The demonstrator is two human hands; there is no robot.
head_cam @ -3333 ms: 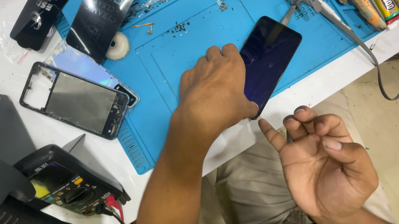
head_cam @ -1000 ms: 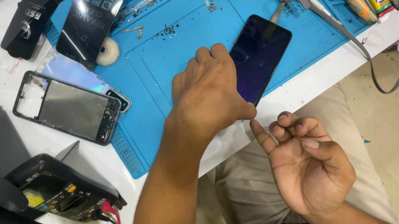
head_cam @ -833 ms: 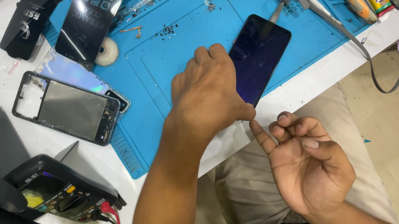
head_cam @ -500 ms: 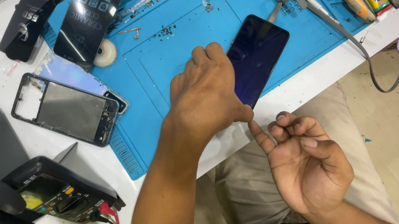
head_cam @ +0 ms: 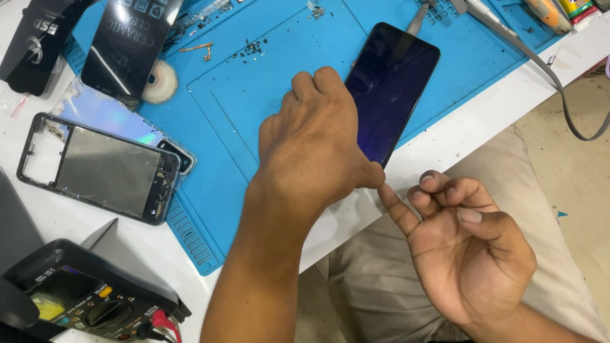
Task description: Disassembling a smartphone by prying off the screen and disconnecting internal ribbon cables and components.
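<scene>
Both forearms are bare, no sleeves, rings or watch on the left hand (head_cam: 314,150) or right hand (head_cam: 468,248). Light khaki trousers (head_cam: 373,291) cover the lap at lower centre.

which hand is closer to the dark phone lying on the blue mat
Left. The left hand rests against the phone at its near edge; the right hand is off the table, palm up, below the phone.

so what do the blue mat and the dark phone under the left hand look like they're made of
The blue mat looks like matte silicone or rubber: moulded grooves and compartments, no glare. The dark phone, under the left hand, looks like glossy glass on its face: smooth, with a faint sheen. Its body material cannot be told.
</scene>
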